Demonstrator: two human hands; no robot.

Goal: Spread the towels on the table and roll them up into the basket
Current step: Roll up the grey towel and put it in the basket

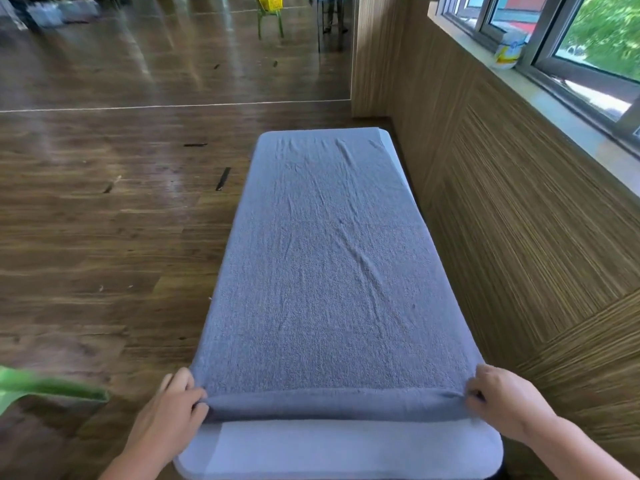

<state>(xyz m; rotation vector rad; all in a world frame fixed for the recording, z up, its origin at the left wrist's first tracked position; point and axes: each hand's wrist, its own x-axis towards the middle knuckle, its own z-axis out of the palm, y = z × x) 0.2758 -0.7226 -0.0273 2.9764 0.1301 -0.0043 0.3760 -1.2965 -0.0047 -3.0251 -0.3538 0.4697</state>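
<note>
2 hands (173, 408) (504, 400), towel (329, 271) edge seemingly rolled

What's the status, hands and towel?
Left hand, right hand pinching near corners of towel. Towel spread on table, near edge turned over. Nothing lying on it.

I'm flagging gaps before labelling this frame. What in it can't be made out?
Head view:
The table: mostly covered by the towel; only its near end and a far corner show.
Fingertips of the left hand and right hand: tucked into the towel's folded edge.
A yellow object: cut by the top edge, blurred; basket or not, unclear.
A green object: blurred, cut by the left edge.
</note>
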